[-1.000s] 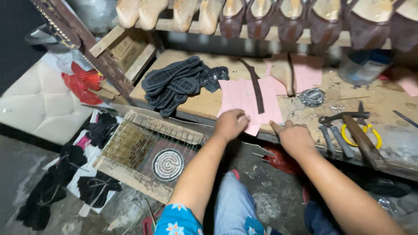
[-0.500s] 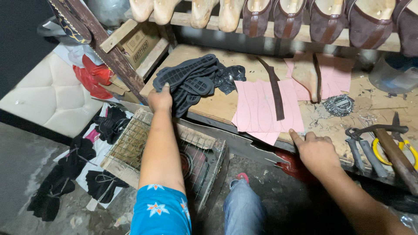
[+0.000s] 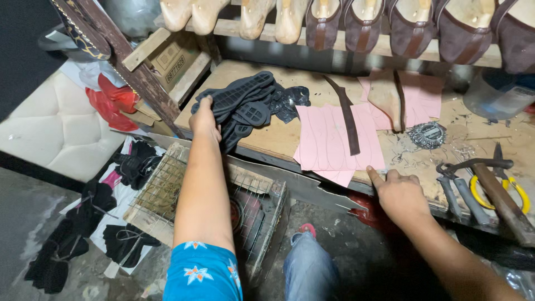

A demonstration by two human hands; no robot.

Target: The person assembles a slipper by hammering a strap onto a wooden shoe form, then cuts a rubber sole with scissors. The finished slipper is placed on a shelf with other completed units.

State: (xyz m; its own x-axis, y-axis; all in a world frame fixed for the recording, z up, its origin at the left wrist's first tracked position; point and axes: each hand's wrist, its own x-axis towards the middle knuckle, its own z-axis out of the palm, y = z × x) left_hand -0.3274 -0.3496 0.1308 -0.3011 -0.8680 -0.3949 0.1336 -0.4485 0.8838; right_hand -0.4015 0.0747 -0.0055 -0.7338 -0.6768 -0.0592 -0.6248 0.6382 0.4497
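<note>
Head view: cluttered wooden bench (image 3: 278, 146) mid-frame; my left hand (image 3: 205, 118) grips black soles (image 3: 245, 106), right hand (image 3: 400, 192) lies spread at its edge.

Hammer (image 3: 501, 195), pliers (image 3: 454, 187), wire cage (image 3: 167, 189).

A brown cardboard box (image 3: 177, 58) with a printed side sat tilted at the surface's (image 3: 278, 142) far-left corner.

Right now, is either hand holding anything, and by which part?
The left hand grips a black shoe sole from the pile, at its near end. The right hand holds nothing; its fingers rest by the pink paper at the bench edge.
</note>
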